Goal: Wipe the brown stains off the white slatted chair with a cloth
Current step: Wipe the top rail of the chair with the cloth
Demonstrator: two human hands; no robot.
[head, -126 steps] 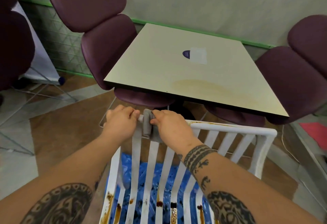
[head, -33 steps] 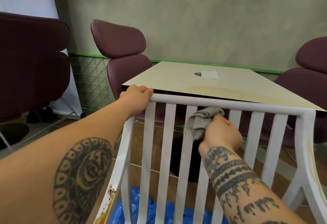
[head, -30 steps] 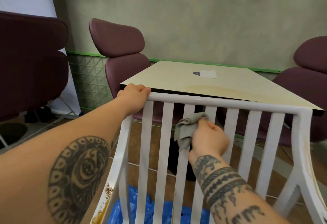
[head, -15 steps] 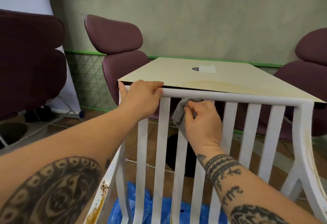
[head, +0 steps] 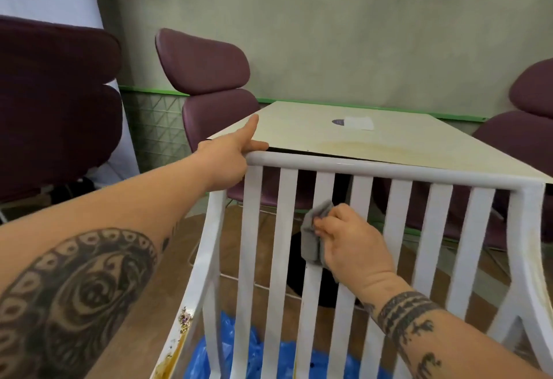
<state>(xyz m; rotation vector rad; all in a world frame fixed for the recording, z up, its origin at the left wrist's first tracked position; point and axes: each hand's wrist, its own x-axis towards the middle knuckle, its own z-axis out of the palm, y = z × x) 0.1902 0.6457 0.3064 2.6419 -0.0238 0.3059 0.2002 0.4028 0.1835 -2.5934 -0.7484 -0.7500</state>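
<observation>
The white slatted chair (head: 389, 170) fills the lower middle, its backrest upright before me. Brown stains (head: 179, 336) run down its left post, and a faint yellowish smear marks the right post. My left hand (head: 230, 157) holds the top rail's left corner, index finger pointing straight out. My right hand (head: 350, 244) grips a grey cloth (head: 312, 236) and presses it against the third slat from the left, about a third of the way down.
A cream table (head: 374, 136) stands right behind the chair's top rail. Purple padded chairs sit at the far left (head: 57, 103), behind the table (head: 209, 79) and at the right (head: 526, 127). Blue plastic sheeting (head: 287, 357) lies under the chair.
My right hand slid the cloth down the slat from just under the top rail. My left hand shifted left to the rail's corner and its index finger straightened.
</observation>
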